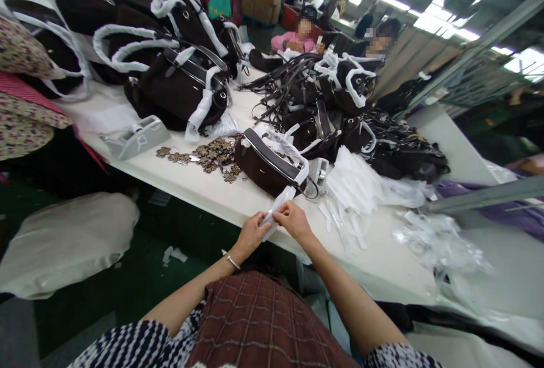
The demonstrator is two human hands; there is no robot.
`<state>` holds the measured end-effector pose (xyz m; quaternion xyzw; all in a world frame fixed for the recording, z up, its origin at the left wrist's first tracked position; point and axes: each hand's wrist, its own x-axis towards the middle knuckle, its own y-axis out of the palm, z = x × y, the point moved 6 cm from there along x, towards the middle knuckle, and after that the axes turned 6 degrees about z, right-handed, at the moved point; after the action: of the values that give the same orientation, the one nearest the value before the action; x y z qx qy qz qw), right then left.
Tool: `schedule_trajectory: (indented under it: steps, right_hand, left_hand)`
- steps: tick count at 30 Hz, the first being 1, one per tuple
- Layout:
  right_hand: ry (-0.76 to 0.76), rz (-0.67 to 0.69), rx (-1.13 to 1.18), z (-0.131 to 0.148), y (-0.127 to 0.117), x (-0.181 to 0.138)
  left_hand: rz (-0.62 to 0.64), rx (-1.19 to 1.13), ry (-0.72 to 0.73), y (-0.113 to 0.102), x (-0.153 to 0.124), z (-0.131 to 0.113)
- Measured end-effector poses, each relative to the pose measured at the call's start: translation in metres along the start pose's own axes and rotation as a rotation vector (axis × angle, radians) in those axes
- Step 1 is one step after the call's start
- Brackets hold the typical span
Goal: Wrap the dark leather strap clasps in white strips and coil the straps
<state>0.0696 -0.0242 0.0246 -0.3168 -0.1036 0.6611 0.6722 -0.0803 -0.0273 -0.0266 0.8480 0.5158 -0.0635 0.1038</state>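
A white wrapping strip (281, 198) is pinched between my two hands at the table's front edge. The fingers of my left hand (252, 233) are closed on its lower part. Those of my right hand (294, 222) press on it from the other side, fingertips close to the left ones. Just beyond lies a dark brown handbag (259, 167) with a black top band, its handle (302, 170) covered in white wrap. The strip's upper end reaches up to the bag; whether it is fastened there I cannot tell.
Flower-shaped metal pieces (212, 155) lie left of the bag, near a grey tape dispenser (138, 138). White strips (352, 181) are heaped to the right, with crumpled clear plastic (442, 246) beyond. Several dark bags (178, 88) and black straps (289, 82) cover the back. Co-workers (304, 37) sit across the table.
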Motion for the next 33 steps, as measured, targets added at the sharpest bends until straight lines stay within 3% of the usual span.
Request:
schedule_trajectory:
  steps: [6, 10, 13, 18, 24, 27, 33]
  right_hand:
    - [0.053, -0.151, 0.065, -0.017, -0.011, -0.005]
    - [0.138, -0.212, 0.269, -0.048, -0.007, -0.024]
    - [0.206, -0.165, 0.489, -0.064, 0.005, -0.036]
    - [0.206, -0.044, 0.809, -0.057, 0.032, -0.035]
    - [0.243, -0.100, 0.998, -0.054, 0.047, -0.029]
    - [0.250, -0.115, 1.030, -0.054, 0.050, -0.029]
    - [0.220, -0.069, 1.040, -0.051, 0.045, -0.031]
  left_hand:
    - [0.043, -0.173, -0.034, 0.004, -0.002, 0.005]
    - [0.074, -0.285, -0.063, 0.008, -0.004, 0.007]
    - [0.079, -0.307, -0.064, 0.009, -0.005, 0.008]
    - [0.027, -0.234, -0.059, 0.008, -0.007, 0.007]
    - [-0.093, 0.211, 0.155, 0.003, -0.020, -0.017]
    - [-0.094, 0.166, 0.177, 0.003, -0.019, -0.017]
    - [-0.026, 0.027, 0.078, -0.001, -0.003, 0.001]
